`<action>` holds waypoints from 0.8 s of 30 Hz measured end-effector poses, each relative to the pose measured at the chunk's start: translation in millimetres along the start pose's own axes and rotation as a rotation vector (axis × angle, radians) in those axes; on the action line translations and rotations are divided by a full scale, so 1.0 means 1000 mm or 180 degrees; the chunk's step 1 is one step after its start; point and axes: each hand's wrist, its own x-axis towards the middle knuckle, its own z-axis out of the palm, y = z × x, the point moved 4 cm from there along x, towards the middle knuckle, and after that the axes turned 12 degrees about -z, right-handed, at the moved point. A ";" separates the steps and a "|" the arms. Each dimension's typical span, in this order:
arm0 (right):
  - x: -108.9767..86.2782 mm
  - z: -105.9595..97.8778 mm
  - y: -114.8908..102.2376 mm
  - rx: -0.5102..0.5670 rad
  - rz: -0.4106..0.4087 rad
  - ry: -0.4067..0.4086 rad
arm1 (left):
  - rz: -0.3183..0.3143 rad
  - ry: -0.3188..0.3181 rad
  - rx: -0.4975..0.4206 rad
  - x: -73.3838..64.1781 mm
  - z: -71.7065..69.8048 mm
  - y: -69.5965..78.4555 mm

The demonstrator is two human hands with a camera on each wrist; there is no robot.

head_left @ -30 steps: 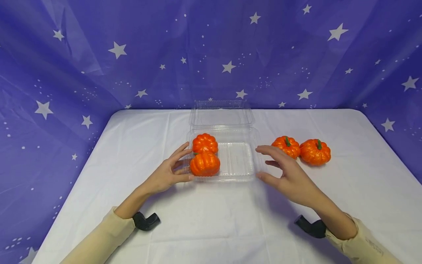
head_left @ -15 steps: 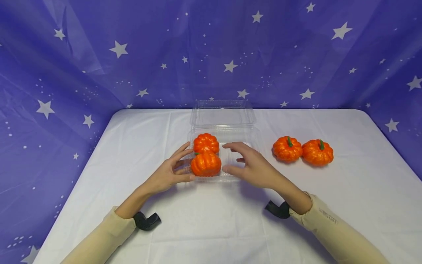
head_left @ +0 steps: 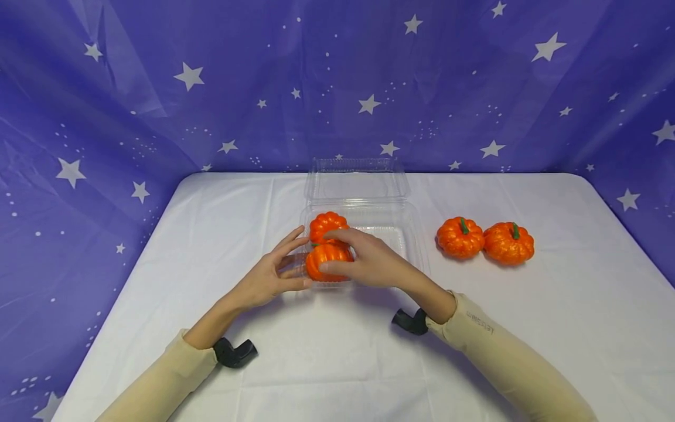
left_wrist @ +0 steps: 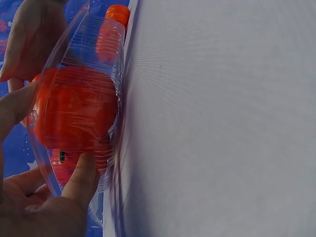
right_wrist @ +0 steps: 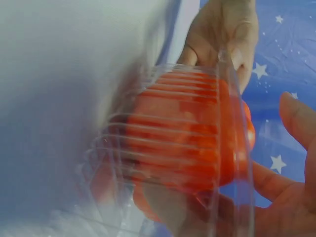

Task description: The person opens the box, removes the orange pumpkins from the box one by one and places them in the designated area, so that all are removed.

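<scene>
In the head view, two small orange toy pumpkins sit in the left half of a clear plastic clamshell box (head_left: 390, 281). The front pumpkin (head_left: 321, 258) lies tipped over, and the back pumpkin (head_left: 326, 224) touches it. My left hand (head_left: 261, 280) rests against the box's left side, its fingers spread along the wall and its thumb at the front corner. My right hand (head_left: 371, 258) is over the pumpkins inside the box, thumb and fingers apart. In the right wrist view the thumb (right_wrist: 298, 121) stands away from the orange surface; finger contact is partly hidden.
The box's hinged lid (head_left: 357, 180) lies back behind the base. Two more pumpkins with green stems, the nearer one (head_left: 460, 238) and the outer one (head_left: 508, 244), sit on the white tablecloth (head_left: 337, 363) to the right. A purple star-printed curtain (head_left: 295, 70) surrounds the table.
My right hand has moved left from the box's right edge, across its base, to the pumpkins inside. The left hand has stayed at the box's left side.
</scene>
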 end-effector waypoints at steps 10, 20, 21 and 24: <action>0.000 0.004 -0.001 -0.0077 0.0138 0.0011 | -0.0023 0.0006 0.0010 -0.001 -0.001 0.001; -0.002 0.007 0.001 -0.0113 0.0387 0.0076 | -0.0029 0.0016 -0.0034 -0.001 -0.001 0.001; -0.002 0.007 0.001 -0.0114 0.0388 0.0080 | -0.0037 0.0019 -0.0036 -0.001 0.000 0.001; -0.003 0.006 0.002 -0.0097 0.0397 0.0094 | -0.0049 0.0021 -0.0035 -0.001 0.000 0.001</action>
